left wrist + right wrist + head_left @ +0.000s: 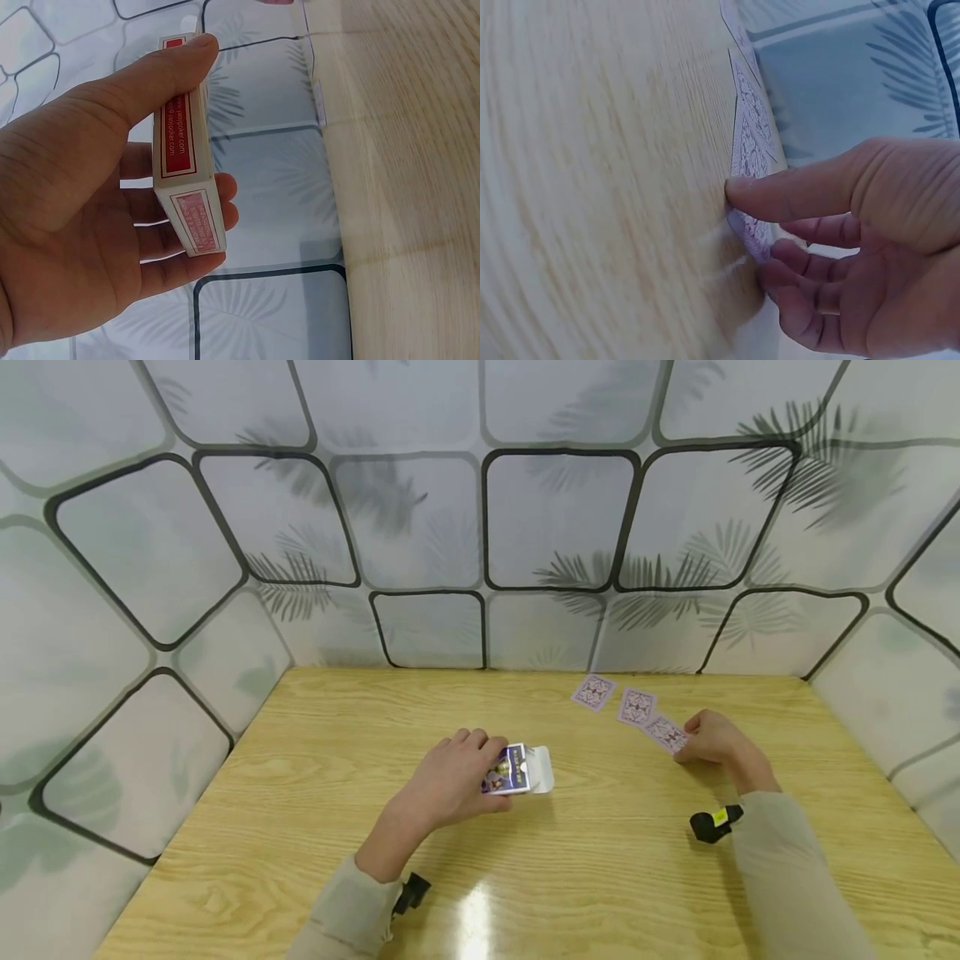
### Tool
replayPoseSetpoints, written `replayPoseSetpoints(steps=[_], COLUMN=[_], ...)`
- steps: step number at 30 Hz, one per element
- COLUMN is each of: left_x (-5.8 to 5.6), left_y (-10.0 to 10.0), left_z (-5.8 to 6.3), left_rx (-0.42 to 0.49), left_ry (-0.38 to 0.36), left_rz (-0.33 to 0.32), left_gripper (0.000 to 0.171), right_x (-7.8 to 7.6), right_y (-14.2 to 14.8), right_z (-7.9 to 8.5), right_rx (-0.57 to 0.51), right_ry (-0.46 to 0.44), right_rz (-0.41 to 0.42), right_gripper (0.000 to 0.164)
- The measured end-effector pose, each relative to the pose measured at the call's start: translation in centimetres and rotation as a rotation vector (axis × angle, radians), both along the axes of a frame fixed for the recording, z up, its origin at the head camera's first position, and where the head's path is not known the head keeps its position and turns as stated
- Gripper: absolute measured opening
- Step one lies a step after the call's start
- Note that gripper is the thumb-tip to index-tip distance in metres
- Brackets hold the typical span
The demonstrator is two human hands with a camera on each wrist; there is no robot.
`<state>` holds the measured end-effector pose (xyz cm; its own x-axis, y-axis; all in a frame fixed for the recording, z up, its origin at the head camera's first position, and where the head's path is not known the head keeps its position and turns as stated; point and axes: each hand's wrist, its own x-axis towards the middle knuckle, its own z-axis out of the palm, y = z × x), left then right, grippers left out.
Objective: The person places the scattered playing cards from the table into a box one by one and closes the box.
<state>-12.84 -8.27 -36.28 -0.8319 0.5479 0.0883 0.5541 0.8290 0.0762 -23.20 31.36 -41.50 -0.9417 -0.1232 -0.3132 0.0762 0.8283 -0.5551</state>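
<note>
My left hand (448, 783) grips a small card box (513, 768) above the table, thumb on one edge and fingers round the other. Its white end flap (543, 769) hangs open to the right. In the left wrist view the box (180, 142) shows a red printed side. Over on the right, my right hand (718, 747) pinches the near end of a playing card (664, 732) with a patterned purple back. The right wrist view has the thumb across this card (751, 229) and fingertips at its edge. Its far corner overlaps a second card (637, 705).
A third card (594, 692) lies face down near the back edge of the wooden table (315, 793). Behind the table and along both sides stands a pale patterned covering (420, 527). Small black devices (411, 893) sit at both wrists.
</note>
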Motion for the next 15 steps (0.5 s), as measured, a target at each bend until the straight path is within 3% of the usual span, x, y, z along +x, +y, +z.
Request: replayPoseSetpoints(steps=[6, 10, 15], left_x=[-0.04, -0.08, -0.18], left_y=[0.08, 0.04, 0.0], left_z=[-0.08, -0.13, -0.2], left_rx=[0.0, -0.008, -0.007], left_ry=[-0.002, 0.005, 0.014], left_rz=[-0.002, -0.002, -0.006], left_gripper=[0.07, 0.07, 0.07], right_x=[0.14, 0.32, 0.83], right_y=[0.21, 0.33, 0.29], right_z=[0.11, 0.18, 0.1], right_rx=[0.054, 0.037, 0.017], right_ry=[-0.039, -0.044, 0.033], right_rz=[0.025, 0.04, 0.005], right_gripper=[0.076, 0.066, 0.061])
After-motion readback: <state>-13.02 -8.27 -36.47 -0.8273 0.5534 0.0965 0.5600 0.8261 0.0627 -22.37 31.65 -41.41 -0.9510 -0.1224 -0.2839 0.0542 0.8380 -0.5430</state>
